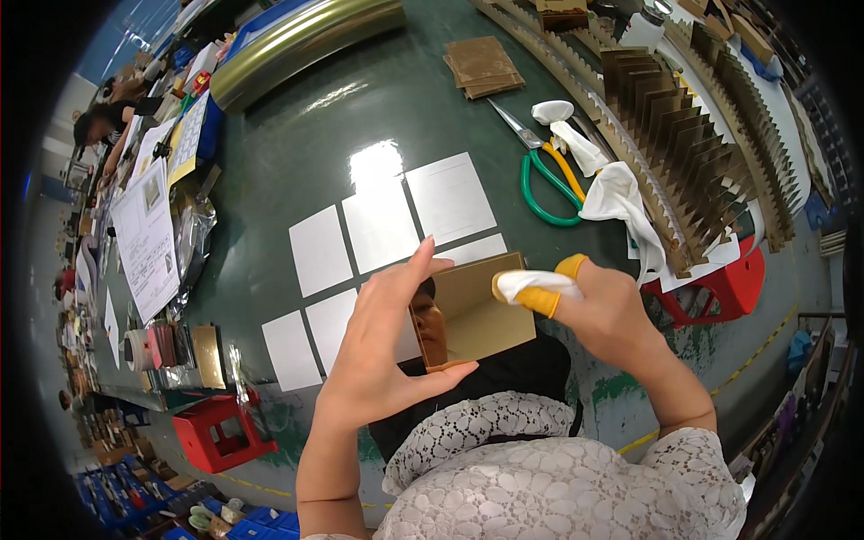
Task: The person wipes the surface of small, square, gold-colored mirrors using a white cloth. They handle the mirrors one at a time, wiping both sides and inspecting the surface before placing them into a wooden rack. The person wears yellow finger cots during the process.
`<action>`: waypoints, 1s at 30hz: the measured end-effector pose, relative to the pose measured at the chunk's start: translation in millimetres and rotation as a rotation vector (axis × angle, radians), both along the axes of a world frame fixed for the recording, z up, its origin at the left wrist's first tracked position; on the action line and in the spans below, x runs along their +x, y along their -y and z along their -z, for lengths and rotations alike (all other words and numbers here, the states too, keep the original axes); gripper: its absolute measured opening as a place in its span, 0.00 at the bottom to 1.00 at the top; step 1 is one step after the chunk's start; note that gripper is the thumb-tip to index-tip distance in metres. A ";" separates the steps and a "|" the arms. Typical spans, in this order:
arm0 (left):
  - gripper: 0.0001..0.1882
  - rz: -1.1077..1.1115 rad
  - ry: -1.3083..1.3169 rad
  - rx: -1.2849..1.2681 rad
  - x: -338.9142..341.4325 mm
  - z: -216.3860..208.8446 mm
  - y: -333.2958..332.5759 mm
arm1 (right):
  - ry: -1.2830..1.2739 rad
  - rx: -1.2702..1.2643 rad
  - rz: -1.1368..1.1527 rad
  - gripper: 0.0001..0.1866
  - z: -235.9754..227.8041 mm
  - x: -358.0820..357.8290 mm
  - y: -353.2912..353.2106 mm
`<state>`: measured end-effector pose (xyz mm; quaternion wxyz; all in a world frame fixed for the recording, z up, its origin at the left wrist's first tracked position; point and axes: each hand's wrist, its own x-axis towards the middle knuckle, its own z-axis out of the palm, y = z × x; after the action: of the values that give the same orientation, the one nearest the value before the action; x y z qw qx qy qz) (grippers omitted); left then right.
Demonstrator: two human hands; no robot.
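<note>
While white rectangular sheets (pixel 380 225) lie on the green table (pixel 270 180) toward the left, the left hand (pixel 364 346) spans the left end of a gold mirror-like panel (pixel 490 315), which is held tilted at the table's near edge, close to the person's body. That hand makes a wide C, thumb along the lower edge and fingers reaching the upper one. Judging by its look, the panel is thin, stiff and fairly light, with a slick face likely to show smudges and scratches; whether it is glass, metal or plastic cannot be told, so it is best treated as fragile. Opposite edges seem the safest hold, keeping fingertips off the shiny face. Farther right, the right hand (pixel 601 310) is narrowly closed, its yellow finger covers (pixel 542 303) pinching a folded white cloth (pixel 540 284) over the panel's right part, apparently touching it.
</note>
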<state>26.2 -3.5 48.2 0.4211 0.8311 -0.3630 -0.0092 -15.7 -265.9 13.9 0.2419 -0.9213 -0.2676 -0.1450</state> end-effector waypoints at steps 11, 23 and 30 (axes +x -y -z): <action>0.58 -0.045 0.008 0.000 6.6 2.9 -3.7 | -0.012 -0.037 -0.113 0.06 3.9 -22.5 0.3; 0.57 0.007 -0.120 -0.008 -4.1 0.5 -2.4 | 0.061 -0.094 -0.008 0.15 -3.9 13.7 1.0; 0.57 -0.039 -0.044 0.017 2.4 4.1 -5.9 | 0.017 -0.073 -0.151 0.05 -4.3 -6.8 -9.2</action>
<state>28.5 2.4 44.1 0.4218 0.8414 -0.3372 -0.0223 -22.5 -256.7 18.2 0.2160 -0.9055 -0.3435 -0.1242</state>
